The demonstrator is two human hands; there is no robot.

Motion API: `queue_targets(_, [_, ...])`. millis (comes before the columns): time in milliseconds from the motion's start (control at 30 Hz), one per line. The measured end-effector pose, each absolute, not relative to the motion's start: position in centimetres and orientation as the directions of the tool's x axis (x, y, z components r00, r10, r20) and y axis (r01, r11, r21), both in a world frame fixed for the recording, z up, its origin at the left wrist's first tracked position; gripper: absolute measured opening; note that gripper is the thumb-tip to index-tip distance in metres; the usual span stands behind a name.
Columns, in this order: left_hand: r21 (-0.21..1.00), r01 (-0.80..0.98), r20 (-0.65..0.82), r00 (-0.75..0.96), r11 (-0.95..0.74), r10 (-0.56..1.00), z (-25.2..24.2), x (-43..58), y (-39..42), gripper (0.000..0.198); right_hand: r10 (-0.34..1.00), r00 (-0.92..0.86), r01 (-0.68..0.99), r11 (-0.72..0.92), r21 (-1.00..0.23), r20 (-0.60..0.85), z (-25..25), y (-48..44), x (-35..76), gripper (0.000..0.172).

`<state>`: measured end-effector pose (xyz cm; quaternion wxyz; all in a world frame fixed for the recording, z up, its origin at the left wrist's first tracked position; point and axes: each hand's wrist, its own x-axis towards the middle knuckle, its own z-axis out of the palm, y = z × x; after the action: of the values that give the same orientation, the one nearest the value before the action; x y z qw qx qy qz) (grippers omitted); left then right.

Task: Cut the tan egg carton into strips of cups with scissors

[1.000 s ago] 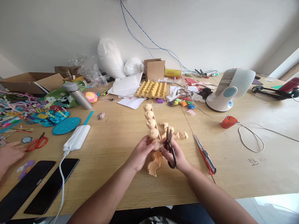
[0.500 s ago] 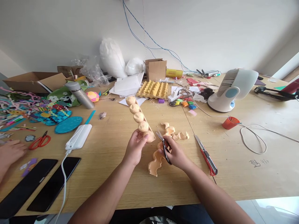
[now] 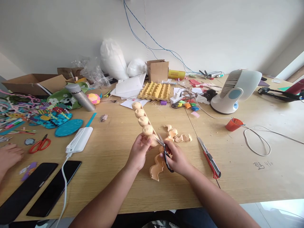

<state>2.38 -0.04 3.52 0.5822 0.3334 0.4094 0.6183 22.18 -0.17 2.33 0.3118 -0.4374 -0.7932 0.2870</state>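
Note:
My left hand is closed on the near end of an egg carton strip, a tan row of several rounded cups tilted up and away from me. In my right hand is a pair of black-handled scissors. Their blades are parted and reach the strip's near edge, close to my left fingers. Below and beyond the scissors, cut carton scraps with wavy edges lie on the table, partly hidden by my right hand.
Right of my right hand lies a red utility knife. A yellow egg tray, a fan and a red cup stand farther back. To the left are phones, a white power bank, red scissors and another person's hand.
The scissors have moved left and down until their blades meet the strip's near edge. The strip has swung slightly to the right in my left hand.

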Motion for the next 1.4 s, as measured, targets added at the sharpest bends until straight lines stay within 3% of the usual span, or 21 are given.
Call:
queue_targets(333, [0.885,-0.466,-0.08,-0.098,0.025,0.992,3.3,2.4,0.0,0.057,0.847,-0.434,0.586,0.525,-0.617,0.308,2.3,-0.2,22.2,0.032])
queue_targets(700, [0.896,-0.445,-0.061,-0.131,-0.004,0.989,3.5,2.6,-0.1,0.057,0.894,-0.415,0.667,0.424,-0.612,0.167,3.0,-0.2,22.2,0.038])
queue_targets(1400, [0.932,-0.341,0.061,-0.178,-0.12,0.982,2.5,2.6,-0.1,0.048,0.932,-0.361,0.753,0.29,-0.59,-0.003,3.1,-0.3,21.6,0.028])
